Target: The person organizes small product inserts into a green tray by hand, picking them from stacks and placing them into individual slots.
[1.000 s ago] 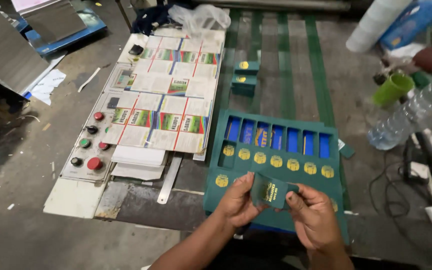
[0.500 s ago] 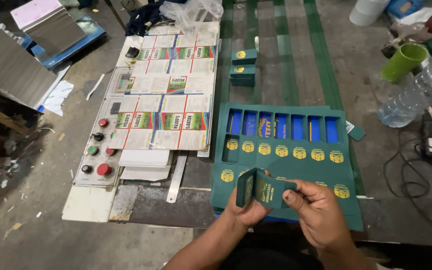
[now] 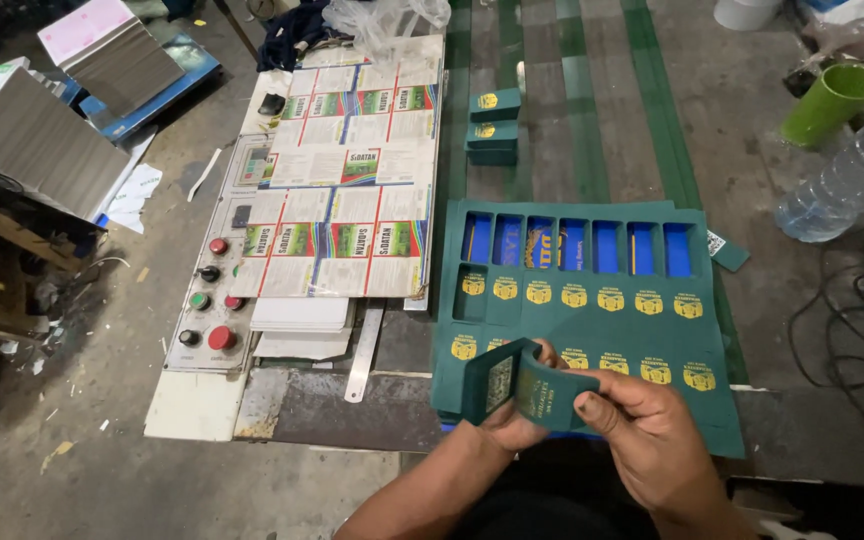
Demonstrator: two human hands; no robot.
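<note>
So you've got a small dark green carton (image 3: 522,385) half folded up between both hands, right over the near edge of the big green die-cut sheet (image 3: 592,320). Your left hand (image 3: 512,425) is curled under it, fingers closed on the bottom and left flap, and your right hand (image 3: 652,435) pinches the right side with the thumb on top. Just past your fingertips the sheet shows rows of yellow emblems and blue window cutouts. Further out beyond your fingers, two finished green boxes (image 3: 493,128) are stacked. Off to the left of your left hand there's a control panel (image 3: 214,290) with red and green buttons, partly covered by printed label sheets (image 3: 352,190).
</note>
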